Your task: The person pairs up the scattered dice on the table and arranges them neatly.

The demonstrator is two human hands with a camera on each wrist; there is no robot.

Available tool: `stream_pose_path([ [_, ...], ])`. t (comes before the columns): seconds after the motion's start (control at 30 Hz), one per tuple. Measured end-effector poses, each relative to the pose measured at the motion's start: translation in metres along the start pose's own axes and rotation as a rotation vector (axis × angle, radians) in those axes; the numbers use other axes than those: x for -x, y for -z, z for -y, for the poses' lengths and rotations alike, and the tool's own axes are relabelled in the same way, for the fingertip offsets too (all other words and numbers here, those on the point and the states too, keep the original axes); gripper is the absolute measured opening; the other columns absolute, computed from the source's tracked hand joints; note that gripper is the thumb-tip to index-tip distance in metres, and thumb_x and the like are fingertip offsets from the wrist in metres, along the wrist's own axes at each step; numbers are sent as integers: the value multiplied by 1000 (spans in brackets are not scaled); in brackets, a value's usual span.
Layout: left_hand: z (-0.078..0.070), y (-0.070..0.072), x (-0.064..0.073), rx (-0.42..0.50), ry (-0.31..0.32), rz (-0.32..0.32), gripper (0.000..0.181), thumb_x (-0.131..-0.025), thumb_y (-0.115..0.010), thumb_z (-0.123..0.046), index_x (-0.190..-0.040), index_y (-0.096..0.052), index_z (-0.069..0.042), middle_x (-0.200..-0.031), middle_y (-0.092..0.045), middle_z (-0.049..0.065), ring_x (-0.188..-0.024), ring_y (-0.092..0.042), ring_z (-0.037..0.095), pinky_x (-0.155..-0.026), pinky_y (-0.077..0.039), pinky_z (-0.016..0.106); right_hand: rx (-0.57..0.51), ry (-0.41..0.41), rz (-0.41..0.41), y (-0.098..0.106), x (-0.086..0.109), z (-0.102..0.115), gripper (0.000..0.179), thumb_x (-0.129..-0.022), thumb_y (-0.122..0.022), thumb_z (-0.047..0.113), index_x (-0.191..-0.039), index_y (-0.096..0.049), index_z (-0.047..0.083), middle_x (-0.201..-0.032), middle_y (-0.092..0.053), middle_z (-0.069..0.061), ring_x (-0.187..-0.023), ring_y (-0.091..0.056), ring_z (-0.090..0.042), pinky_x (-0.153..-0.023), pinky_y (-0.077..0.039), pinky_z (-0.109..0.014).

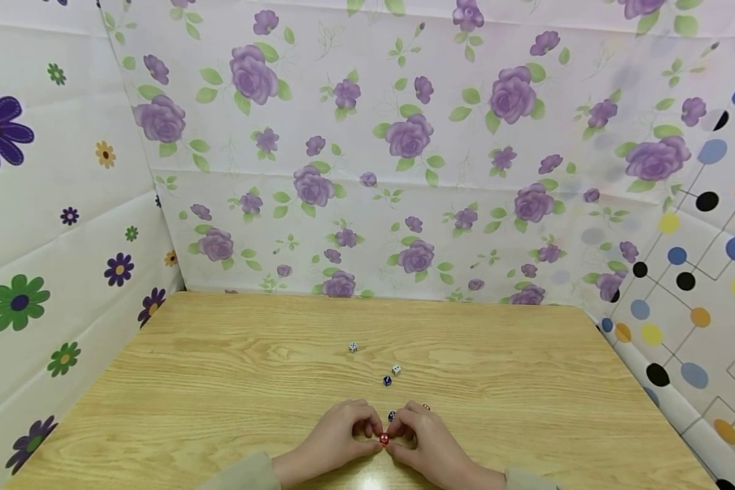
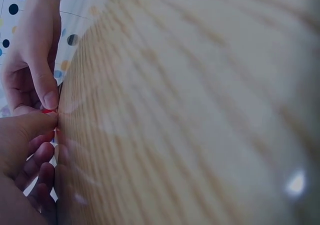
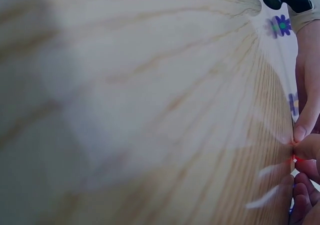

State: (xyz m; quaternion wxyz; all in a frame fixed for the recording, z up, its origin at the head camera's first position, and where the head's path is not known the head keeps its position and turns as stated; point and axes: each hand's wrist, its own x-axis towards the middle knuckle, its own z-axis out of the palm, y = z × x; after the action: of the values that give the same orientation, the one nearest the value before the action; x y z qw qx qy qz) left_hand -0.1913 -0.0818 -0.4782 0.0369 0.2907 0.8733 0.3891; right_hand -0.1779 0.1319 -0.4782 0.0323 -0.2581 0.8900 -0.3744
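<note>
On the wooden table, close to its near side, a red die sits between my two hands. My left hand pinches it from the left with thumb and forefinger, and my right hand does the same from the right. Just beyond the fingertips lies a dark blue die. Another red die is mostly hidden behind the right hand. In the left wrist view only a sliver of red shows between the fingertips; the right wrist view has the fingers covering most of it too.
Farther out on the table lie a second dark blue die, a white die close beside it, and another white die farther back to the left. Floral cloth hangs along the back edge, with patterned cloths at both sides.
</note>
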Motion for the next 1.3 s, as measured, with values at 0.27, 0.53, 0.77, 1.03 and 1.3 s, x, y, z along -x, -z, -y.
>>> stream_pose_path([
  [0.27,-2,1,0,11,8,6,13,-81,-81,-21,-85,-70,-22,-78,-61,-10,-71,-48,-4,-65,-41,14,-10,-1,-2,-1,0,0,9,-87,-75,23,-91,-67,25,-90,-58,11,-79,-50,3,-69,-44,-16],
  [0.53,-2,-1,1,59,43,-6,13,-79,-82,-17,-84,-71,-21,-78,-63,-10,-70,-48,-3,-64,-40,15,5,3,-9,-1,0,0,10,-87,-76,20,-91,-68,24,-89,-57,11,-79,-49,2,-69,-43,-16],
  [0.77,-4,-5,3,156,63,-52,11,-78,-82,-14,-84,-73,-17,-76,-67,-10,-70,-52,-3,-66,-40,16,24,10,-20,-1,0,0,9,-87,-76,22,-90,-68,24,-89,-58,11,-79,-50,3,-69,-45,-16],
  [1.03,-4,-6,5,194,71,-76,9,-79,-81,-13,-84,-74,-16,-76,-68,-9,-70,-53,-4,-68,-42,16,27,9,-18,-2,-1,0,9,-86,-76,22,-91,-68,24,-90,-59,11,-80,-51,2,-70,-46,-16],
  [1.3,-2,-6,7,182,63,-82,10,-79,-81,-12,-84,-74,-16,-77,-67,-4,-69,-51,-4,-66,-42,15,28,5,-15,-2,-1,-1,10,-86,-76,22,-91,-67,24,-89,-59,10,-79,-51,3,-69,-45,-16],
])
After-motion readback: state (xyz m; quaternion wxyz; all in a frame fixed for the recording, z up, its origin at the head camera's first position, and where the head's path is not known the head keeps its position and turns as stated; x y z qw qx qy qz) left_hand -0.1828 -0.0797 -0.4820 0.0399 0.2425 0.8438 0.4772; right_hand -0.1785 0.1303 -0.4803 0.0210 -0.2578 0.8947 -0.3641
